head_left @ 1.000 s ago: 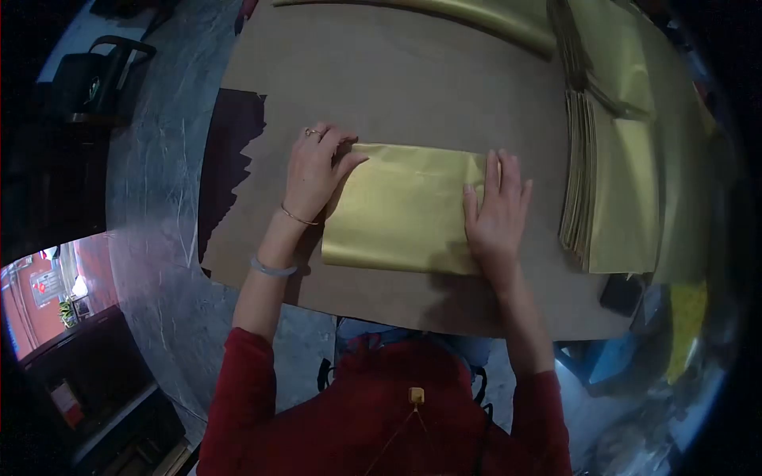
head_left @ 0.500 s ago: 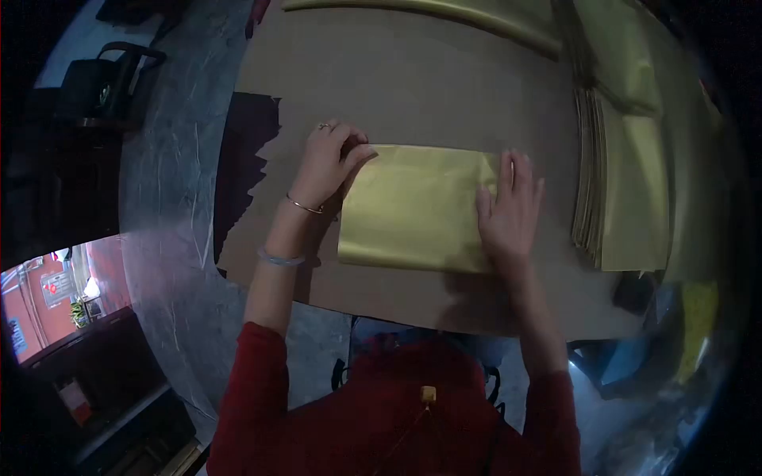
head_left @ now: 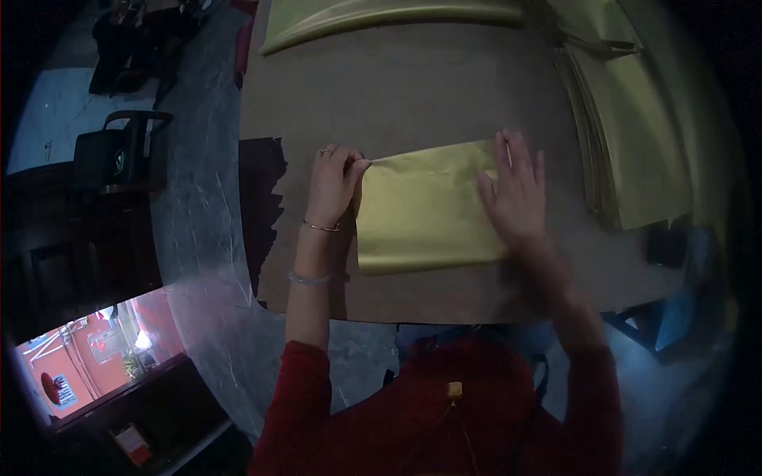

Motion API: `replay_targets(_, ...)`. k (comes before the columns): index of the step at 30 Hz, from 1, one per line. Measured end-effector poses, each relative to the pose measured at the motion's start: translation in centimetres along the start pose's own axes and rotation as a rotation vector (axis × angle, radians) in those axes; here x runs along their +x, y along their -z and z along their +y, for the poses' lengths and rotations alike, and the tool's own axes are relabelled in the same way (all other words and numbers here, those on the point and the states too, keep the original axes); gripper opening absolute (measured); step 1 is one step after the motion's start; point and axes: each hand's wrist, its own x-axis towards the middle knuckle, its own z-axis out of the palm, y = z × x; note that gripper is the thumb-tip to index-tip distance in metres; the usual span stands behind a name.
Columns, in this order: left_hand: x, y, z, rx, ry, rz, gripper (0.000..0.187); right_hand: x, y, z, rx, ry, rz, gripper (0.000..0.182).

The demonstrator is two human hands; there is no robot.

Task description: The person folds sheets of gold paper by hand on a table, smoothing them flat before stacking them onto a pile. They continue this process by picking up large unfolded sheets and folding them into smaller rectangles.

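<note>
Mainly the camera view has been shifted and turned since the earlier frame, while the gold sheet (head_left: 425, 210) is still kept between the same two hands. It is laid on the brown table top (head_left: 413, 87), near the front edge. Its upper left corner is pinched between thumb and fingers of the left hand (head_left: 333, 182). By the right hand (head_left: 517, 194), opened with its fingers somewhat spread, the right end of the sheet is covered; how hard it is pressed cannot be told. Farther back, a long gold piece (head_left: 389, 16) is cut off by the upper border. At the right, a gold stack (head_left: 635, 143) is partly lost in shadow, and a dark object (head_left: 667, 244) below it can hardly be made out.
</note>
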Motion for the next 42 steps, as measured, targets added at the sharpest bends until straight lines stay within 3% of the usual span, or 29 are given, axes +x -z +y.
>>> replay_targets(2, 0.0, -0.1, 0.0, 0.148, -0.034, 0.017, 0.017, 0.1, 0.1, 0.0, -0.012, 0.016, -0.005, 0.060)
replay_targets(14, -0.4, -0.3, 0.9, 0.128, 0.043, 0.080, 0.020, 0.3, 0.0, -0.1, 0.013, 0.015, -0.014, 0.061)
replay_targets(19, -0.9, -0.3, 5.6, 0.134, 0.037, 0.200, 0.014, 0.3, 0.2, -0.1, -0.014, 0.041, -0.043, 0.059)
replay_targets(21, -1.1, -0.2, 9.5, 0.128, -0.059, 0.104, 0.020, 0.4, 0.4, -0.4, -0.012, 0.059, -0.053, 0.058)
replay_targets(25, -2.5, -7.0, 11.5, 0.129, -0.193, -0.083, 0.049, 0.2, -0.4, 0.5, 0.008, 0.085, -0.050, 0.052)
replay_targets(42, -1.4, -10.2, 12.3, 0.168, -0.275, -0.066, 0.052, 0.7, 0.3, 0.0, -0.057, 0.035, -0.109, 0.049)
